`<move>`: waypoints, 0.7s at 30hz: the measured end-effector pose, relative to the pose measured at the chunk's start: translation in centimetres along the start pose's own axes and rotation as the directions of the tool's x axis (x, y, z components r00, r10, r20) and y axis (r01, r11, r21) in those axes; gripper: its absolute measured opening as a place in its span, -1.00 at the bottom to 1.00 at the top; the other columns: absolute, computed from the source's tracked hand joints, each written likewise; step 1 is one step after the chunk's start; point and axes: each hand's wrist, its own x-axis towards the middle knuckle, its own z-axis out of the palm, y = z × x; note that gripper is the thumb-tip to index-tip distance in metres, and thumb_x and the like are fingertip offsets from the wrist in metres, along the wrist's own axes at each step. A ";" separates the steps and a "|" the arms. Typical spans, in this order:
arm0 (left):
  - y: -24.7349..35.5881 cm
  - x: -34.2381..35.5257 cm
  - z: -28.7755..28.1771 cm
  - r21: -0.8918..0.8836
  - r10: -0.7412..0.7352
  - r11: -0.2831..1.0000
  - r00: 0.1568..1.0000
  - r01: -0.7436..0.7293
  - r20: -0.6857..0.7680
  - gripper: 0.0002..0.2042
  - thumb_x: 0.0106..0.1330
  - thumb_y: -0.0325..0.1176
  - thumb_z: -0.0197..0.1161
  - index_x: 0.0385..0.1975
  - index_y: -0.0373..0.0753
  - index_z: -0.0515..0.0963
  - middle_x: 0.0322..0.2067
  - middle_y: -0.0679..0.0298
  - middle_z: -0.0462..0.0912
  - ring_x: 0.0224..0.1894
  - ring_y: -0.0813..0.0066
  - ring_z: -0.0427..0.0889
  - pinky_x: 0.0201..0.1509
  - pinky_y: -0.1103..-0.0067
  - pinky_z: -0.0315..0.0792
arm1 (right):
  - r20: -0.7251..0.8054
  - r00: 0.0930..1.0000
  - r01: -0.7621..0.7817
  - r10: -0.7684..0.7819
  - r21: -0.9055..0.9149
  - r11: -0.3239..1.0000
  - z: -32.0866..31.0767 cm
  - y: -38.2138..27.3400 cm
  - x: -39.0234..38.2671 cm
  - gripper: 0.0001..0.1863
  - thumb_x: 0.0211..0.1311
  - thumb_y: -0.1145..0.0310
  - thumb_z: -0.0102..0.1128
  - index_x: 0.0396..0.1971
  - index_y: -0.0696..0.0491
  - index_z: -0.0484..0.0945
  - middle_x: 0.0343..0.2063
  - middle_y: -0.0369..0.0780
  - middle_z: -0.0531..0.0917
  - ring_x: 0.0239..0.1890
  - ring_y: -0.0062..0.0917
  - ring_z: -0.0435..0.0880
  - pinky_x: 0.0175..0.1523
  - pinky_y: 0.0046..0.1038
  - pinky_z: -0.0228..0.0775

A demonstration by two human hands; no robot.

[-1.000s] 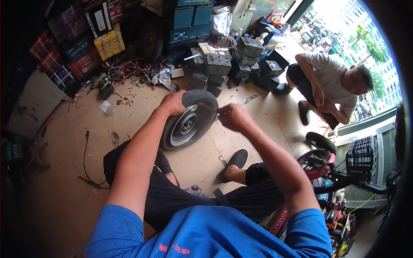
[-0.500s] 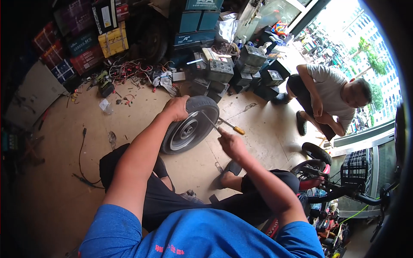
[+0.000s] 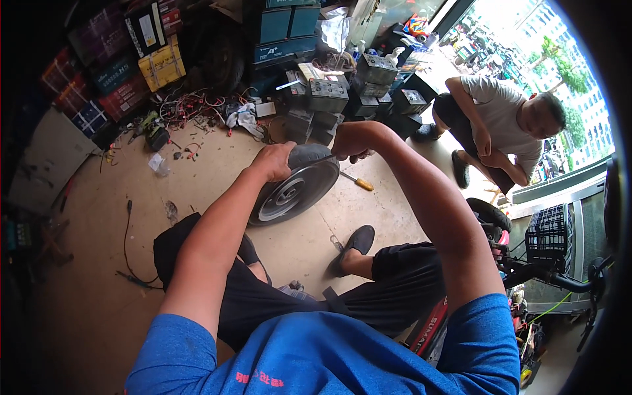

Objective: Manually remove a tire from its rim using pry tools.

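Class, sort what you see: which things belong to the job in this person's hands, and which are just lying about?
In the job:
wheel, gripped by the left hand
thin bar, in the right hand
yellow-handled tool, at the wheel's edge

Apparently just lying about:
batteries
tangled wires
yellow box
black cable

Bright daylight floods in from the right past a metal frame [image 3: 559,191], beyond which green trees [image 3: 571,74] and a pale, many-windowed building [image 3: 577,39] stand. Inside, a beige floor [image 3: 99,230] with thin seams stretches toward a dim far side lined with stacked teal, red and yellow boxes [image 3: 162,67] and tangled wires [image 3: 187,105].
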 end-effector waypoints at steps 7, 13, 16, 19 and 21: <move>-3.9 -0.8 -1.6 -0.086 -0.216 0.973 0.976 0.212 -0.036 -0.33 -0.10 -0.24 0.45 0.15 -0.16 0.47 -0.05 -0.06 0.68 0.06 -0.05 0.65 0.15 0.31 0.52 | -0.658 0.725 0.262 -0.204 -0.010 0.965 18.2 2.9 5.1 -0.72 0.35 0.19 0.08 -0.29 0.11 0.58 -0.44 0.06 0.69 -0.37 0.05 0.69 -0.24 0.01 0.54; -0.4 1.9 1.0 -0.051 0.124 0.990 0.989 -0.129 -0.082 -0.01 -0.15 -0.08 0.52 0.41 -0.15 0.25 0.28 -0.05 0.44 0.30 -0.02 0.47 0.35 0.31 0.39 | -0.722 0.653 0.454 0.231 0.616 0.644 36.7 -2.5 14.6 -0.74 0.50 0.24 0.02 -0.13 0.15 0.31 -0.46 0.06 0.63 -0.54 -0.12 0.66 -0.42 -0.07 0.48; 2.8 2.2 3.2 -0.085 0.233 0.964 0.956 -0.251 -0.178 0.04 -0.13 -0.07 0.56 0.43 -0.25 0.20 0.39 -0.06 0.28 0.43 0.03 0.29 0.43 0.33 0.31 | -0.469 0.787 0.458 0.400 0.879 0.130 35.9 -6.5 17.0 -0.77 0.52 0.27 -0.02 -0.15 0.15 0.34 -0.56 -0.06 0.61 -0.62 -0.28 0.64 -0.55 -0.25 0.47; 0.5 -2.4 1.2 -0.100 -0.113 0.989 0.994 0.111 -0.010 0.02 -0.15 -0.09 0.62 0.36 -0.28 0.23 0.25 -0.15 0.45 0.30 -0.04 0.47 0.35 0.27 0.40 | -0.178 0.977 0.203 0.118 0.943 -0.264 31.1 -10.0 11.6 -0.74 0.52 0.23 -0.04 -0.25 0.15 0.38 -0.62 -0.06 0.58 -0.66 -0.28 0.62 -0.51 -0.28 0.52; -0.4 -2.6 0.9 0.092 -0.206 0.974 0.978 0.209 -0.039 -0.11 -0.09 -0.28 0.48 0.34 -0.25 0.22 0.13 -0.16 0.55 0.17 -0.10 0.57 0.26 0.23 0.46 | -0.123 0.985 0.058 -0.124 0.900 -0.433 28.6 -8.0 8.8 -0.69 0.53 0.20 -0.07 -0.33 0.14 0.41 -0.62 -0.08 0.57 -0.66 -0.28 0.59 -0.43 -0.28 0.55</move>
